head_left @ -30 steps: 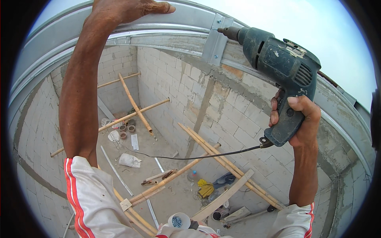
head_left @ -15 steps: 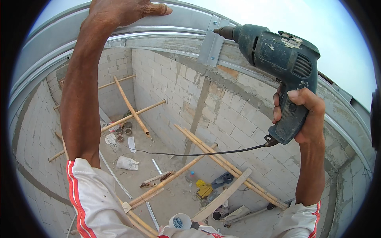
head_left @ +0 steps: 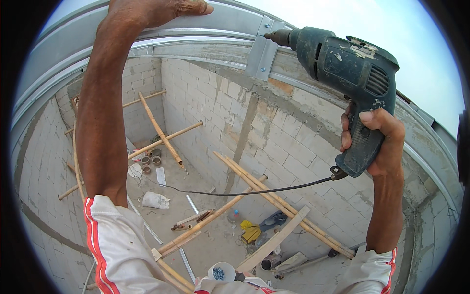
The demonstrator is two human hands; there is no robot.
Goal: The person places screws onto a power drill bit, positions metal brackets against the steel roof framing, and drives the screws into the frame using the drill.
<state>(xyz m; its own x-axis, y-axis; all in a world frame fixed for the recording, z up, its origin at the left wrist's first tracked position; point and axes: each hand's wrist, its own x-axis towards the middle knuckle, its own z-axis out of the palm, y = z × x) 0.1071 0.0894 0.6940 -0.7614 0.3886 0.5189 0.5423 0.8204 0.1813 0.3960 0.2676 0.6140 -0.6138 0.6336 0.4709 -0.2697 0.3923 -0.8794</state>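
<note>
My right hand grips the handle of a dark green electric drill. Its tip touches a small metal bracket fixed to a curved metal channel along the top of a grey block wall. My left hand is raised and presses flat on top of the metal channel, to the left of the bracket. A black cord hangs from the drill's handle down across the view.
Far below lies a concrete floor with bamboo poles, a wooden plank, a white sack, small pots and scattered scraps. Block walls enclose the space. A cup of small blue bits sits near my chest.
The drill has moved slightly left toward the bracket, its tip now against it. My left hand stays on the channel.
</note>
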